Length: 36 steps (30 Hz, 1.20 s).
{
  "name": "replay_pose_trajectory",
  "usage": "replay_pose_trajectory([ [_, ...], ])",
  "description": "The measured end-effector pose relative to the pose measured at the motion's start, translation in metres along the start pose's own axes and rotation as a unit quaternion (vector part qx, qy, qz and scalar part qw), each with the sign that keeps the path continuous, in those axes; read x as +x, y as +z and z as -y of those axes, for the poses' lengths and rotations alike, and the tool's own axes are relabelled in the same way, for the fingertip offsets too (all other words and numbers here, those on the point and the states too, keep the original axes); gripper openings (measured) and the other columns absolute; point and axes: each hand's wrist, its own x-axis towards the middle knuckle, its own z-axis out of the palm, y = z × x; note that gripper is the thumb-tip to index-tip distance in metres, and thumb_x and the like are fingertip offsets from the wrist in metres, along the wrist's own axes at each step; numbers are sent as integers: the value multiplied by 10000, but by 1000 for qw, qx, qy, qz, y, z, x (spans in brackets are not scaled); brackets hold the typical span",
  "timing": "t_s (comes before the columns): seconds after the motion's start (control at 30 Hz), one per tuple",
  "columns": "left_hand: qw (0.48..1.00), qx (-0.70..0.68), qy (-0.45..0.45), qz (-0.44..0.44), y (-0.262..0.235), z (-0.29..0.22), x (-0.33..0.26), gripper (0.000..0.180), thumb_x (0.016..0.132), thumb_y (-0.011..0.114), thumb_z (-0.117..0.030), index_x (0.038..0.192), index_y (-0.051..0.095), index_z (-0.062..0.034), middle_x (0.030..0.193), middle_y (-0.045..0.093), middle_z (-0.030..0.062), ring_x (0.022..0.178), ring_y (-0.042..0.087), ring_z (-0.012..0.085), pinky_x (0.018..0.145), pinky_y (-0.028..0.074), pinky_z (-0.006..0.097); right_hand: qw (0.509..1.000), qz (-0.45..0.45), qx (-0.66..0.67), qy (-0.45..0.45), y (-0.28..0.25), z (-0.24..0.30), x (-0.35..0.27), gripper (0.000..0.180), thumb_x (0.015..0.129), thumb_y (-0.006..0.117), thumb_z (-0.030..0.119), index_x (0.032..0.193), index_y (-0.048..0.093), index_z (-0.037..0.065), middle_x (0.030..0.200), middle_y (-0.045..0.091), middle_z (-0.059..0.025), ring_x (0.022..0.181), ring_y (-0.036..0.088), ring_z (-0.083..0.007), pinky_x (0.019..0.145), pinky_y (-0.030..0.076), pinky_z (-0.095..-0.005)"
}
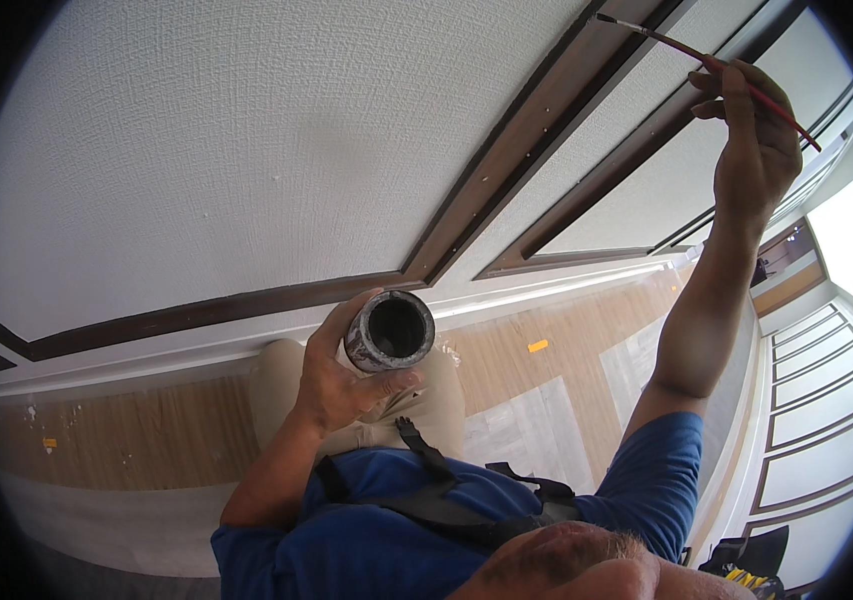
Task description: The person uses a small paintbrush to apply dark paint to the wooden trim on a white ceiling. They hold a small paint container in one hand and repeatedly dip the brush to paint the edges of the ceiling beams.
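Note:
My left hand (331,388) is wrapped round a paint-smeared can (357,350), held low in front of my knees. Its round mouth faces up, and the inside looks dark. At the upper right, my right hand (758,150) grips a thin paintbrush (674,44) with a red handle, my arm stretched out. The brush's dark tip is at the dark brown moulding (506,165) that frames a white textured wall panel (276,130). Whether the bristles touch the moulding I cannot tell. Small pale dots run along this moulding.
A white baseboard (186,345) runs below the panels. Pale sheets (531,430) cover parts of the wood-look floor (156,440), where orange pieces (538,346) lie. More framed panels (816,420) line the right side. A black and yellow object (751,565) sits at lower right.

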Motion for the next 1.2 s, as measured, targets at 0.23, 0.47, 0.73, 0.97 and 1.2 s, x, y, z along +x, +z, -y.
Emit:
replay_pose_trajectory([
  [0.23,1000,-1,0,4,0,1,0,933,661,955,-231,1414,462,18,1273,621,103,1179,600,194,1048,472,357,1000,14,-2,-4,1,-1,0,239,959,700,241,1105,704,53,897,773,-93,740,722,-130,693,546,-233],
  [0.47,1000,-8,-16,-2,2,-4,1,947,653,960,-258,1412,463,15,1272,618,99,1177,598,189,1043,475,356,999,22,25,13,2,-6,1,246,960,697,247,1105,710,49,892,772,-100,734,725,-136,691,550,-236],
  [0.73,1000,12,-14,-5,2,-3,1,951,658,958,-271,1417,460,14,1272,616,101,1178,597,190,1047,471,361,999,26,-16,26,-6,-9,0,233,970,669,183,1134,680,18,928,761,-136,809,742,-197,724,589,-321],
  [0.97,1000,-5,-4,-6,4,0,0,887,675,946,-266,1388,487,-6,1248,640,135,1162,630,219,1020,507,362,999,24,42,11,-11,-18,5,248,966,680,218,1120,688,24,910,763,-127,774,733,-176,693,567,-269],
  [1.2,1000,-3,-4,-4,5,-2,2,873,691,938,-261,1391,484,-7,1254,636,136,1163,630,217,1020,510,363,991,55,123,10,-8,-34,10,244,988,631,132,1178,640,-20,988,744,-187,846,743,-236,693,593,-310],
])
